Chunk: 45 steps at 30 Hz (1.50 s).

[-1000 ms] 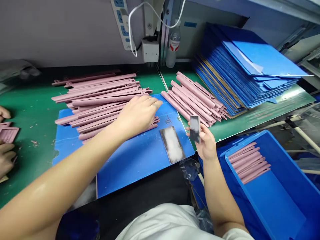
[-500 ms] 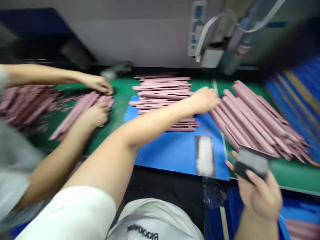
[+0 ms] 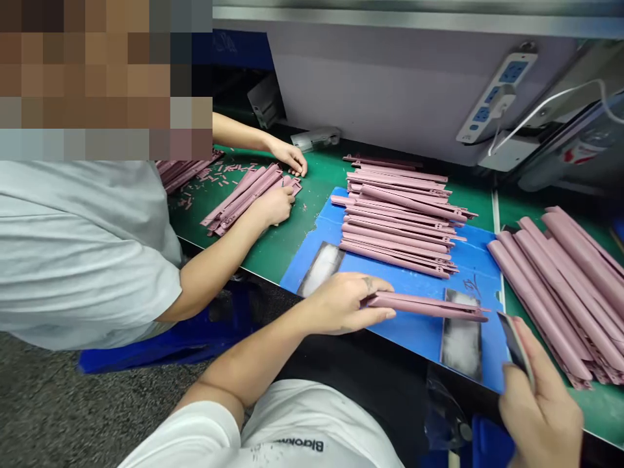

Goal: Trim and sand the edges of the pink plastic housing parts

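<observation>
The left hand [image 3: 341, 304], at six o'clock, grips two long pink plastic strips [image 3: 426, 307] by their ends, just above a blue corrugated sheet [image 3: 480, 250] on the green table [image 3: 322, 175]. The right hand [image 3: 541, 406], at four o'clock, holds a thin dark card [image 3: 513, 341] on edge. A stack of pink strips [image 3: 400, 224] lies at twelve o'clock, and a pile of pink strips [image 3: 560, 292] at three. At ten o'clock, a co-worker's hand [image 3: 275, 205] touches a bundle of strips [image 3: 244, 198].
</observation>
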{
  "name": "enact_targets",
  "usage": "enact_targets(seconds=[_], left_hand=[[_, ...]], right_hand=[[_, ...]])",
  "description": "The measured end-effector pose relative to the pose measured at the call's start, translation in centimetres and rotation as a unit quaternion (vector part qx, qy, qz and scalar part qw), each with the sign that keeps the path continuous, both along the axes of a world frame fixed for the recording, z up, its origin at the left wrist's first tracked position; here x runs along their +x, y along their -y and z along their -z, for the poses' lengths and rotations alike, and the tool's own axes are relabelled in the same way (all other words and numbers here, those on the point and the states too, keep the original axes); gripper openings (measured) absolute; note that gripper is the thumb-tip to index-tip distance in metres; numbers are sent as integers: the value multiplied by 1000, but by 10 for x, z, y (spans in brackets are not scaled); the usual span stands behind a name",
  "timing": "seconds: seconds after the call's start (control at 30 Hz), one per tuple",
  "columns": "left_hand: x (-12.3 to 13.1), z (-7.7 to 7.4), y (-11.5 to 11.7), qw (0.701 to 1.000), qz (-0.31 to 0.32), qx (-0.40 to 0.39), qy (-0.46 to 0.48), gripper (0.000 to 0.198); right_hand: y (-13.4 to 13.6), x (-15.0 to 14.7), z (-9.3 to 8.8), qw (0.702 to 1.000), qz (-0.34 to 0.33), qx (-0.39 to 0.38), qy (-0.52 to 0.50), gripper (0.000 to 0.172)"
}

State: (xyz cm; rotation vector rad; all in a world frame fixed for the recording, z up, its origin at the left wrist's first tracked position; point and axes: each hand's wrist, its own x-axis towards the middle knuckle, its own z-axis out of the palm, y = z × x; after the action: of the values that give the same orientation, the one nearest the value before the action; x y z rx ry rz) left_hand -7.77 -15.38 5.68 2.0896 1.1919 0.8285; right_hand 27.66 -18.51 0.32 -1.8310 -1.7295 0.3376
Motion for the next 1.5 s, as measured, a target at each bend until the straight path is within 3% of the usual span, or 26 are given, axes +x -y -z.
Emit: enact_targets(seconds=[0.1,0.17,0.23,0.37,0.43,0.5,0.57,0.67,0.73,0.8,0.9,0.93,1.07,1.13,1.23,1.27,1.33,1.4,1.5], left_hand=[[-6,20,24,992,-49,-27,111,36],[-8,29,32,986,-83,-30,144,33],[-9,34,37,983,-106,-15,151,31],[-4,33,42,981,-97,38,161,28],[-2,30,47,982,-75,66,160,25],[0,28,51,982,-59,102,148,23],[1,28,54,981,-59,128,132,26],[5,29,57,980,-57,144,127,38],[9,27,58,977,-49,164,126,40],[12,23,60,975,-40,184,120,33],[14,19,63,975,-32,193,103,20],[14,19,64,976,-39,192,98,22],[13,26,68,976,-67,185,97,42],[14,29,70,976,-66,183,101,42],[13,33,74,976,-80,172,102,43],[12,34,75,977,-89,168,101,42],[9,35,74,978,-105,153,96,38],[4,36,70,981,-104,140,91,36],[-6,38,56,982,-107,139,72,36]], right_hand=[[-19,-17,2,995,-73,26,58,67],[-28,-29,4,985,-132,39,108,69],[-28,-43,3,977,-148,46,147,67],[9,-97,-19,968,-157,88,175,72],[31,-129,-33,955,-217,130,153,78],[39,-142,-36,935,-286,174,121,82],[31,-128,-26,933,-291,182,107,82],[12,-87,-6,969,-161,131,134,80],[13,-80,-6,975,-119,122,143,79],[26,-95,-16,964,-184,148,123,82],[39,-115,-27,922,-331,188,71,86],[36,-113,-26,920,-331,199,66,85],[14,-81,-8,974,-155,123,113,79],[15,-78,-6,967,-191,126,112,79],[18,-79,-7,930,-325,147,89,80],[14,-74,-6,928,-328,152,90,78],[-2,-55,0,963,-216,109,117,71],[-18,-35,6,979,-140,30,145,68],[-24,-28,9,973,-160,27,163,70]])
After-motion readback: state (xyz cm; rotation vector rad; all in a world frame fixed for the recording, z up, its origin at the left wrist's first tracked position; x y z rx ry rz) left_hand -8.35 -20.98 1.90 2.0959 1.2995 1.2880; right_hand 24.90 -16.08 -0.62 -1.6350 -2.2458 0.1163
